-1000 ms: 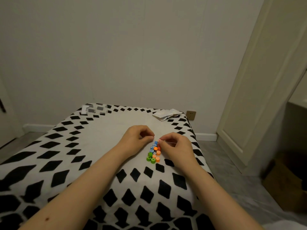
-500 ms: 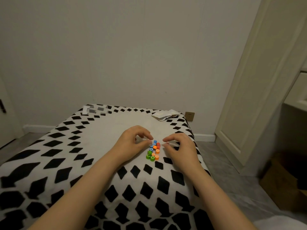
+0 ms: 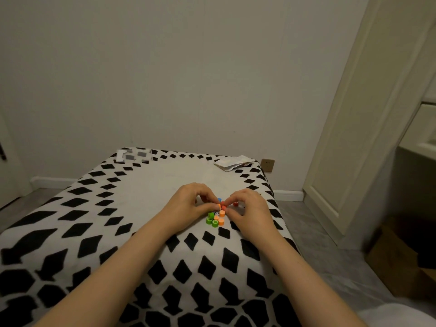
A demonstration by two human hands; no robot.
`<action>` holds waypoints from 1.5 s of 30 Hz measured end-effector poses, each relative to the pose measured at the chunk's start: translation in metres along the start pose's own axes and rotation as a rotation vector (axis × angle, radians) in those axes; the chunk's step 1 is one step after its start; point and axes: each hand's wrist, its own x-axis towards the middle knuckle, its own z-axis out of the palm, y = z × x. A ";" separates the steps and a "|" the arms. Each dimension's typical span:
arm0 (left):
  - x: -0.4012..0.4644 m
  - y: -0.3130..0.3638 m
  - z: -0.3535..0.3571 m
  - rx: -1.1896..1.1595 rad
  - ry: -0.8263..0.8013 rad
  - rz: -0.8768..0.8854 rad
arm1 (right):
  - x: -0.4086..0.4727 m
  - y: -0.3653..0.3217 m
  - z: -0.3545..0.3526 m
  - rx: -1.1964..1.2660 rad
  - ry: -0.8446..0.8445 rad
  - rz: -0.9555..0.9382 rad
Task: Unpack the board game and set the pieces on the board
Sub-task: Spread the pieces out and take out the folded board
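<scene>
Plain grey wall (image 3: 188, 79) and a cream panelled door (image 3: 368, 128) bound the far and right sides. A table under a white cloth with black diamond print (image 3: 132, 208) fills the near ground; folded white paper (image 3: 232, 162) lies at its far right corner, blurred white items (image 3: 133, 155) at the far left. No game board can be identified.

Left hand (image 3: 188, 205) and right hand (image 3: 251, 208) sit fingertip to fingertip, fingers curled narrow, each apparently pinching an orange piece; the exact contact is too small to confirm. The cluster of small green, orange and blue cylindrical game pieces (image 3: 215, 218) lies on the cloth directly between and just near of the fingertips, its long axis running near to far. A stray red piece (image 3: 236, 203) sits right of it. Both hands are equally close. The right table edge is near; open cloth lies left and far.
</scene>
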 end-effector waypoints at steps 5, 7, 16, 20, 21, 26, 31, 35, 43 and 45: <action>-0.003 0.000 -0.004 -0.085 0.182 -0.086 | -0.002 0.001 -0.002 0.089 0.080 0.027; -0.006 0.000 -0.005 -0.063 0.205 -0.110 | -0.005 0.002 -0.003 0.176 0.147 0.047; -0.016 0.000 -0.004 0.146 0.077 -0.162 | -0.011 0.005 -0.005 -0.015 0.091 -0.001; -0.018 0.003 -0.007 0.076 0.126 -0.134 | -0.010 0.004 -0.007 -0.102 0.054 -0.005; -0.019 0.004 -0.008 0.040 0.120 -0.117 | -0.012 0.005 -0.007 -0.081 0.089 -0.015; -0.026 0.012 -0.010 -0.018 -0.010 -0.067 | -0.022 0.006 -0.007 0.049 0.099 -0.059; -0.028 0.016 -0.010 -0.052 0.073 -0.107 | -0.019 0.009 -0.008 0.080 0.110 -0.038; -0.030 0.017 -0.015 -0.109 0.211 -0.178 | 0.000 0.003 -0.007 -0.061 0.071 -0.044; -0.033 0.010 -0.012 -0.021 0.111 -0.243 | 0.020 -0.001 0.002 -0.175 0.014 -0.036; -0.032 0.007 -0.011 0.012 0.092 -0.237 | 0.022 -0.003 0.000 -0.211 0.014 -0.043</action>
